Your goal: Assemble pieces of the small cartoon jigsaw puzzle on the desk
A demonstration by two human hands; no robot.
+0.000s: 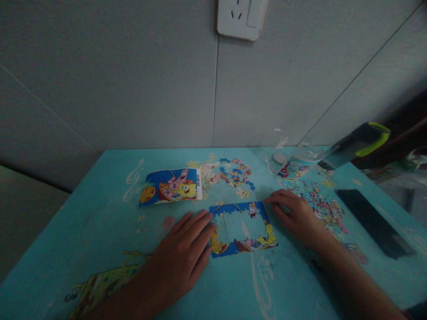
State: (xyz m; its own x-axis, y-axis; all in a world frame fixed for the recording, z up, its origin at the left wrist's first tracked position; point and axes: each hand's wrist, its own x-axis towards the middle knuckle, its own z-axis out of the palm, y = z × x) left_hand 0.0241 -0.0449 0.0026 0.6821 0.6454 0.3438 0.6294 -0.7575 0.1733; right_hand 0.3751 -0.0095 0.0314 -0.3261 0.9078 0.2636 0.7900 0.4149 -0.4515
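Puzzle border [247, 246] lay at the centre of the frame, a joined rectangle with its middle unfilled. We noted the hands well apart, one on each side of it. The left hand [187, 249] was spread and low, fingertips at the border's left edge; the right hand [293, 213] was curled at its upper-right corner, and we could not tell whether its fingers pinched a piece.

Risks, as we judged them: uneven pressure from the two sides could have bowed or split the thin border, its narrow strips having nothing inside to brace them. The loose pile [322, 206], right of centre, sat just beside the right wrist; a backward sweep could have scattered it. The piece cluster [235, 171] above the border looked easy to nudge. Both lay on a patterned tabletop [100, 222], where small pieces could have been overlooked among the prints.
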